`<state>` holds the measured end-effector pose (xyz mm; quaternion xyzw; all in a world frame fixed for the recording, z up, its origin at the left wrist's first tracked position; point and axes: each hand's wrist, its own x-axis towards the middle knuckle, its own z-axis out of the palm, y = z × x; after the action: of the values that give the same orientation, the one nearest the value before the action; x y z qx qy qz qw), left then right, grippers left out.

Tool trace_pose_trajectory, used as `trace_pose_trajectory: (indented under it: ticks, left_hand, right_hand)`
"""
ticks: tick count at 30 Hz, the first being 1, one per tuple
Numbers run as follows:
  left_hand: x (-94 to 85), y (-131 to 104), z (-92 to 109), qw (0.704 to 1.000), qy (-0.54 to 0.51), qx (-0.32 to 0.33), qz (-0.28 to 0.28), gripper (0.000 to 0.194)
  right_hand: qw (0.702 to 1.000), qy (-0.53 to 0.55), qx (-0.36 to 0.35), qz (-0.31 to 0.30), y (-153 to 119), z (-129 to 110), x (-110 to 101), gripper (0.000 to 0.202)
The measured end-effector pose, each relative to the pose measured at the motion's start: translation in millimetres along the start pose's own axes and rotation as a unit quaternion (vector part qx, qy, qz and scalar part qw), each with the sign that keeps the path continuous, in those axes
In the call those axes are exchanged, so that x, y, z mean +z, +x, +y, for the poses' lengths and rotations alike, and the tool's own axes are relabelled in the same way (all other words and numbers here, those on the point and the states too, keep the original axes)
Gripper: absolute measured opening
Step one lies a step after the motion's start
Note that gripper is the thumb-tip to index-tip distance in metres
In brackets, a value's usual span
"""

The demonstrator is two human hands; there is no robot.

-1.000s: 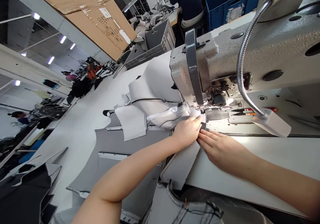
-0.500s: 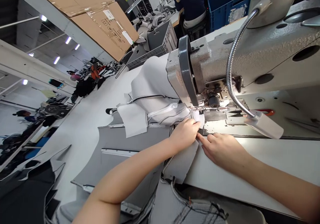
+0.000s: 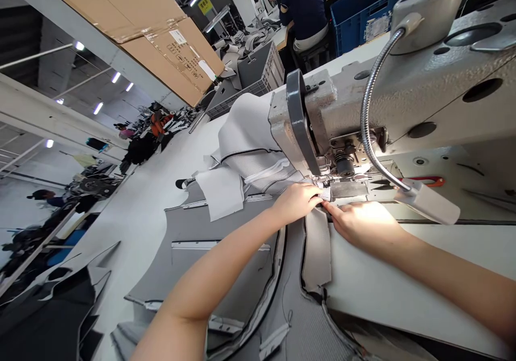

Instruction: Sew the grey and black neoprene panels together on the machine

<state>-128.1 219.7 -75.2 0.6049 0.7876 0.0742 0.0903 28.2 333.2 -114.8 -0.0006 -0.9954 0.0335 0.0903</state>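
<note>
Grey sewn fabric (image 3: 258, 162) lies bunched under the head of a sewing machine (image 3: 298, 119) and spreads over the table toward me. My left hand (image 3: 297, 202) pinches the fabric's edge just in front of the presser foot (image 3: 323, 182). Close beside it, my right hand (image 3: 360, 222) has its fingertips closed on the same edge; the two hands nearly touch. A narrow fabric strip (image 3: 317, 251) with dark edging hangs below the hands. The needle itself is too small to make out.
A lamp (image 3: 429, 202) on a bendy metal neck lights the sewing spot. Red-handled scissors (image 3: 427, 181) lie behind it on the machine bed. Dark fabric pieces (image 3: 48, 318) rest at the left. Beyond are a cardboard box (image 3: 173, 55), a grey crate (image 3: 266, 73) and a seated person (image 3: 304, 12).
Both hands have moved slightly up toward the presser foot with the fabric. The fabric below has shifted, and the strip hangs straighter, showing more dark edging.
</note>
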Motion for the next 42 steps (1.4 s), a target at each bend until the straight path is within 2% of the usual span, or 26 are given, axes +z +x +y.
trace_pose_trajectory:
  ticks: [7,12,15,20,27,33,42]
  left_hand:
    - [9.6,-1.6,2.7,0.999,0.025,-0.010,0.028,0.016]
    - [5.8,2.5,3.7,0.998,0.061,0.029,-0.017,0.021]
    - [4.0,4.5,1.3,0.995,0.075,0.052,-0.031,0.021]
    - [4.4,5.1,-1.4,0.998,0.050,0.038,-0.008,0.024]
    - [6.9,5.9,-2.4,0.999,0.046,0.028,0.003,0.025]
    - [7.6,17.4,-5.8,0.996,0.084,-0.002,0.007,0.024]
    - [5.5,22.7,-5.4,0.993,0.115,0.001,0.021,0.025]
  right_hand:
    - [0.999,-0.020,-0.011,0.026,1.5,0.4,3.9,0.041]
    - [0.999,-0.017,0.012,0.035,4.3,2.9,7.7,0.037]
    - [0.999,-0.015,0.001,0.042,1.6,5.9,7.2,0.037]
    - [0.994,0.014,-0.007,0.104,-2.5,8.9,7.3,0.037]
    - [0.996,-0.033,0.038,0.075,2.7,2.0,10.2,0.038]
    - [0.995,-0.037,0.067,0.063,2.3,1.1,9.8,0.041]
    - [0.995,-0.027,0.052,0.081,1.1,1.8,10.4,0.040]
